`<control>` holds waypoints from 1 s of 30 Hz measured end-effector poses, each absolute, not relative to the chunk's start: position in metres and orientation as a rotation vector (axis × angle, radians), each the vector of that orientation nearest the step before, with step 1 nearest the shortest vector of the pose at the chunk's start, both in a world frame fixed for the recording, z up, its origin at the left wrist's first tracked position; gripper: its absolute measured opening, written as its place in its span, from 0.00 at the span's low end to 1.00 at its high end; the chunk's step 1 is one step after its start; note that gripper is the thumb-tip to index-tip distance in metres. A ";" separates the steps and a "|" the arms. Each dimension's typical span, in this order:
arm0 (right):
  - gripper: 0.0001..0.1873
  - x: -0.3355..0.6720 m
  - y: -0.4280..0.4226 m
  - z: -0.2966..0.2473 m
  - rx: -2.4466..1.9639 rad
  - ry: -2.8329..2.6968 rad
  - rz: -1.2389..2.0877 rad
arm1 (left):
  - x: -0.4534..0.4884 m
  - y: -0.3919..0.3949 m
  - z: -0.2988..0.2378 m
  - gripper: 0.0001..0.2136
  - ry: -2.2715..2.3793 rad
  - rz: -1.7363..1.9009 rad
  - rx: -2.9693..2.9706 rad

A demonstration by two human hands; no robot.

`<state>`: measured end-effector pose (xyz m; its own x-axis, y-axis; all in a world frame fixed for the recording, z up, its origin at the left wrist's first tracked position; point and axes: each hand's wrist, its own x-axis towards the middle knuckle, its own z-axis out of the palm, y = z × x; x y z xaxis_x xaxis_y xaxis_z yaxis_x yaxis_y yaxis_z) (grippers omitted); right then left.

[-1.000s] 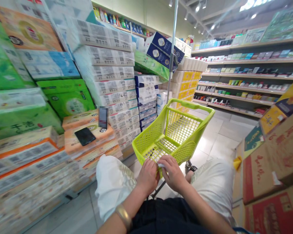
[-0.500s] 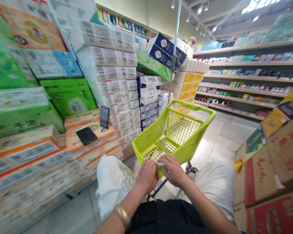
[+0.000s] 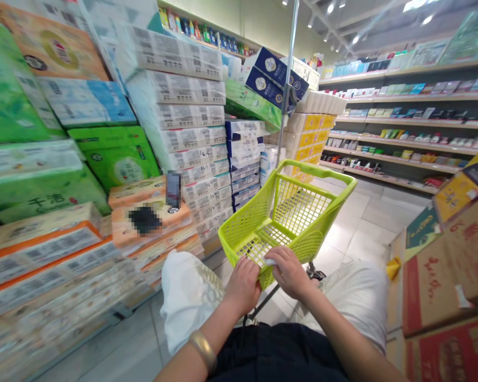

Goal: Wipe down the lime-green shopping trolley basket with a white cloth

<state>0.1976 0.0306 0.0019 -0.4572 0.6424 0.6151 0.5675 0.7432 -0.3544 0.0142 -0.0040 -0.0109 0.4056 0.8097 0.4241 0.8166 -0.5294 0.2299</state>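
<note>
A lime-green shopping cart (image 3: 302, 241) with lattice sides stands right in front of me, its basket holding nothing. My left hand (image 3: 242, 284) is closed over the near rim, fingers curled onto the edge. Close by on the right, my right hand (image 3: 289, 273) pinches a small white wad (image 3: 270, 261) that looks like tissue or cloth, just above the same rim. A gap separates the two hands. My left wrist wears a gold-coloured bangle (image 3: 203, 350).
Stacked tissue packs (image 3: 187, 111) rise on the left. A dark, blurred-out flat item (image 3: 144, 218) lies on an orange pack. A metal pole (image 3: 289, 69) stands behind the cart. Cardboard cartons (image 3: 442, 281) line the right side; stocked shelves (image 3: 406, 124) stand at the back.
My right hand, with the white wad, has moved slightly right along the rim, away from my left hand. The left hand stays on the rim. The view has shifted a little.
</note>
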 end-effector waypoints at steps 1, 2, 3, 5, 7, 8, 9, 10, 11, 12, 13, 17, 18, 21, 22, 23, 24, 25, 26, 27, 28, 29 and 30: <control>0.19 0.205 0.038 0.003 -0.958 -2.140 0.109 | 0.014 -0.004 -0.010 0.11 -1.512 -0.777 -2.617; 0.18 0.213 0.045 0.004 -1.032 -2.077 0.083 | 0.014 -0.005 -0.010 0.11 -1.507 -0.779 -2.610; 0.17 0.219 0.053 0.005 -1.102 -2.014 0.057 | 0.014 -0.005 -0.010 0.11 -1.503 -0.784 -2.603; 0.16 0.224 0.060 0.005 -1.189 -1.915 0.018 | 0.015 -0.005 -0.011 0.11 -1.506 -0.793 -2.590; 0.17 0.217 0.054 0.003 -1.165 -1.924 0.019 | 0.017 -0.004 -0.013 0.11 -1.523 -0.793 -2.585; 0.17 0.209 0.048 0.001 -1.117 -1.967 0.034 | 0.017 -0.004 -0.014 0.11 -1.534 -0.791 -2.584; 0.18 0.202 0.040 -0.001 -1.055 -2.019 0.049 | 0.017 -0.003 -0.014 0.12 -1.542 -0.788 -2.584; 0.19 0.195 0.033 -0.003 -0.994 -2.072 0.065 | 0.017 -0.003 -0.015 0.12 -1.547 -0.784 -2.587; 0.19 0.190 0.027 -0.003 -0.946 -2.114 0.078 | 0.017 -0.003 -0.015 0.13 -1.547 -0.778 -2.592; 0.19 0.188 0.024 -0.003 -0.913 -2.146 0.089 | 0.016 -0.003 -0.015 0.13 -1.545 -0.770 -2.598; 0.19 0.189 0.024 -0.003 -0.904 -2.160 0.093 | 0.016 -0.003 -0.014 0.13 -1.542 -0.763 -2.603; 0.17 0.213 0.047 0.003 -1.080 -2.028 0.058 | 0.015 -0.005 -0.010 0.11 -1.516 -0.763 -2.603; 0.17 0.218 0.053 0.004 -1.140 -1.971 0.038 | 0.015 -0.006 -0.009 0.12 -1.512 -0.770 -2.598; 0.16 0.215 0.056 0.004 -1.218 -1.882 -0.002 | 0.017 -0.006 -0.010 0.11 -1.528 -0.782 -2.589; 0.16 0.209 0.051 0.003 -1.200 -1.895 0.005 | 0.017 -0.006 -0.010 0.11 -1.540 -0.780 -2.588; 0.16 0.201 0.044 0.002 -1.166 -1.924 0.023 | 0.017 -0.006 -0.011 0.12 -1.551 -0.778 -2.588; 0.16 0.192 0.036 0.001 -1.113 -1.968 0.050 | 0.017 -0.005 -0.012 0.12 -1.555 -0.776 -2.592; 0.17 0.185 0.029 0.000 -1.058 -2.015 0.076 | 0.017 -0.005 -0.013 0.13 -1.554 -0.774 -2.597; 0.17 0.180 0.023 -0.001 -1.004 -2.059 0.101 | 0.016 -0.004 -0.014 0.13 -1.548 -0.770 -2.604; 0.17 0.178 0.020 -0.001 -0.961 -2.093 0.122 | 0.016 -0.004 -0.014 0.14 -1.542 -0.763 -2.610; 0.17 0.179 0.019 0.000 -0.936 -2.113 0.138 | 0.015 -0.004 -0.014 0.14 -1.537 -0.753 -2.613; 0.17 0.182 0.022 0.000 -0.937 -2.114 0.145 | 0.015 -0.004 -0.013 0.13 -1.536 -0.743 -2.613; 0.17 0.188 0.027 0.001 -0.962 -2.092 0.142 | 0.015 -0.005 -0.012 0.13 -1.537 -0.735 -2.610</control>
<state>0.1882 0.0268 0.0011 -0.3810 0.6778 0.6289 0.5868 0.7029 -0.4021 0.0148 -0.0045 -0.0124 0.4027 0.8198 0.4072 0.8315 -0.5136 0.2116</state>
